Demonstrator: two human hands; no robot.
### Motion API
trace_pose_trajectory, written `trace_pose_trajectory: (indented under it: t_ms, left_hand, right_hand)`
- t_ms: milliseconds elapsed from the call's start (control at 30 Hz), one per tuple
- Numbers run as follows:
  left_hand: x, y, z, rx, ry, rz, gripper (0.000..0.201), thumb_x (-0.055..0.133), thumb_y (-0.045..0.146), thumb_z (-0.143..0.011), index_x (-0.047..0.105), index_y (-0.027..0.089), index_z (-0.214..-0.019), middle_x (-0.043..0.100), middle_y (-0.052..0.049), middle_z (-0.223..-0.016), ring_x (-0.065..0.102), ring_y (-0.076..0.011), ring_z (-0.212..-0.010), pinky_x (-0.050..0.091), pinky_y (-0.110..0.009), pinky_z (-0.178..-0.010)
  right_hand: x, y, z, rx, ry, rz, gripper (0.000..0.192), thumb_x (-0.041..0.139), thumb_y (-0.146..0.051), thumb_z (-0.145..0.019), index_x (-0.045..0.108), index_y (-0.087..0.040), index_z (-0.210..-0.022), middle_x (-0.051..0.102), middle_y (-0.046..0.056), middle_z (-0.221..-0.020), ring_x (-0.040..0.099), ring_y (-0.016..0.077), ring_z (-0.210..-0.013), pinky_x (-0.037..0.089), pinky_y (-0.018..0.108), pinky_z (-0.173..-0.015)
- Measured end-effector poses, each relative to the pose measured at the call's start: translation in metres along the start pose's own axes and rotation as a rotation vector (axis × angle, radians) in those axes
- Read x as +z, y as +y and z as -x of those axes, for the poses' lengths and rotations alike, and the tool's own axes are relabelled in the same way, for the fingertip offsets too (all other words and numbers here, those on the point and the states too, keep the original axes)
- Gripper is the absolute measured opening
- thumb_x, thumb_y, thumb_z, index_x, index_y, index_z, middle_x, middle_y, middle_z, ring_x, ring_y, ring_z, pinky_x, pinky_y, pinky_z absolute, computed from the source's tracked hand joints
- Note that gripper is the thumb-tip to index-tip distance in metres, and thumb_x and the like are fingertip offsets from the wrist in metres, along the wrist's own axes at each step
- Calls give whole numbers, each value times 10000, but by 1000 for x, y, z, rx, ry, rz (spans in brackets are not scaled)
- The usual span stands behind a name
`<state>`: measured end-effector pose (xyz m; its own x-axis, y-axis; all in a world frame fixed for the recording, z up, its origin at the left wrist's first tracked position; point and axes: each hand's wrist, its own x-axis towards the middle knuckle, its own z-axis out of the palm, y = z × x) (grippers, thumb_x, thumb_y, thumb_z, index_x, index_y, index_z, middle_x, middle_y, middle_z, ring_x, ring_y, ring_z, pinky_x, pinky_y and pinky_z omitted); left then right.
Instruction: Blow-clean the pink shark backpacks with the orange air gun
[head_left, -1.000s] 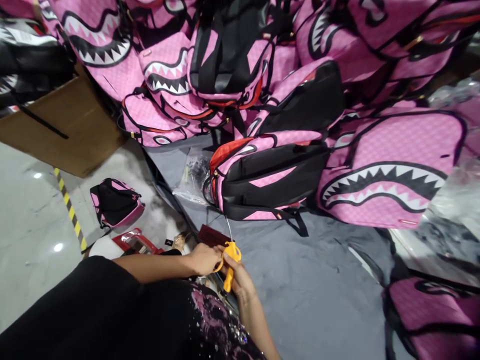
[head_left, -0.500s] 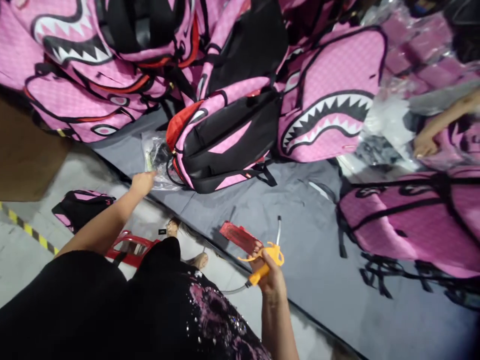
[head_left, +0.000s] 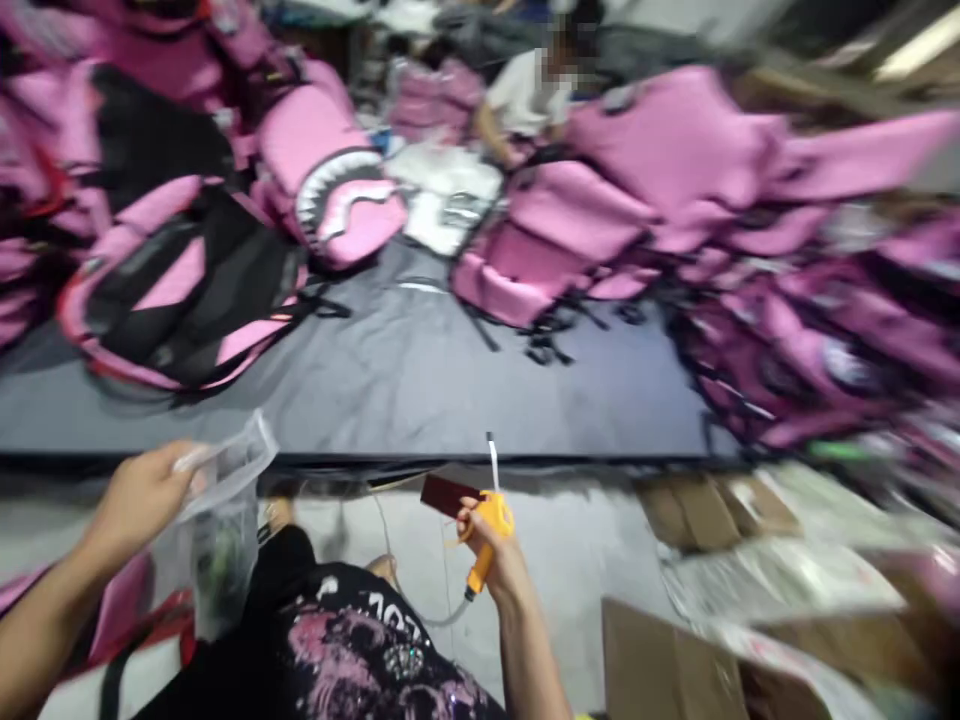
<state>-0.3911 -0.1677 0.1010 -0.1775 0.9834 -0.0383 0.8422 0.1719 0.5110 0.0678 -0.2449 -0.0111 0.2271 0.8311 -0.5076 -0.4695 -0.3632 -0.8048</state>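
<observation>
My left hand is closed on the top edge of a clear plastic bag, which hangs down beside my leg with something dark and greenish in it that I cannot make out. In my right hand is a yellow air blow gun, its thin metal nozzle pointing up and a grey hose running from its base. The same hand's fingertips also pinch a flat dark red piece. Beyond my left hand, a pink and black backpack lies on the grey-covered table.
A pink shark-mouth backpack and more pink bags stand along the table. Farther back is a person in a white top. Cardboard and plastic wrapping lie on the floor at the right.
The view has swung right. My left hand, earlier at the plastic bag on the table, has lifted it off and drawn it back over the edge. My right hand still holds the blow gun.
</observation>
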Motion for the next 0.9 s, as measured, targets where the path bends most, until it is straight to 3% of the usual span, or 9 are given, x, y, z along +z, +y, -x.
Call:
trace_pose_trajectory:
  t_ms: [133,233,300,400,567,700,900]
  left_hand:
    - [54,106,25,87,-139,213,400,472,568,-694,598,224,-533,592,-8,-518,498,-169,-471,371,-256,-468]
    - [98,191,44,90,-239,403,367,532,555,-628,603,196,-601,601,-17,-531,478,-145,-456,359,-241,-444]
    - [124,243,50,102,-304,543,365,567,540,-601,613,189,-689,608,-3,-545,505,-146,-467,374,-233,-447]
    - [159,313,47,219,-325,685,349,584,502,-603,616,188,-751,606,16,-564,544,-150,-500,409,-230,-474]
    - [221,414,34,503,-378,582,319,562,486,-652,626,180,-712,654,-1,-597,505,-124,-492,401,-217,-486]
    - [277,488,31,632,-482,521,301,547,467,-700,630,178,-721,663,-9,-604,506,-125,-501,414,-216,-499]
    - [356,606,54,743,-769,477,307,559,490,-696,607,187,-684,655,-13,-574,496,-128,-466,421,-229,-473]
  right_hand:
    - [-105,-18,54,-74,104,-57,527,884,-418,-622,671,-153,-1024,696,49,-849,638,155,-712,517,282,-710]
    - [-178,-21,98,-124,204,-90,555,878,-443,-628,661,-157,-1051,702,49,-850,649,170,-728,522,290,-716]
    - [-214,-18,118,-150,285,-113,569,873,-467,-627,669,-154,-1057,711,59,-863,661,184,-746,528,305,-740]
    - [-249,-10,134,-216,391,-179,554,862,-484,-634,689,-157,-1047,719,71,-883,668,195,-753,532,319,-738]
    - [-279,-8,136,-287,477,-297,526,863,-478,-629,715,-147,-1010,722,84,-849,649,200,-715,526,320,-656]
    - [-319,-32,131,-300,604,-376,508,883,-436,-615,727,-125,-986,741,104,-867,661,194,-721,533,317,-699]
    - [-404,-73,133,-354,859,-556,490,899,-361,-595,710,-125,-980,755,110,-915,681,176,-717,551,274,-687]
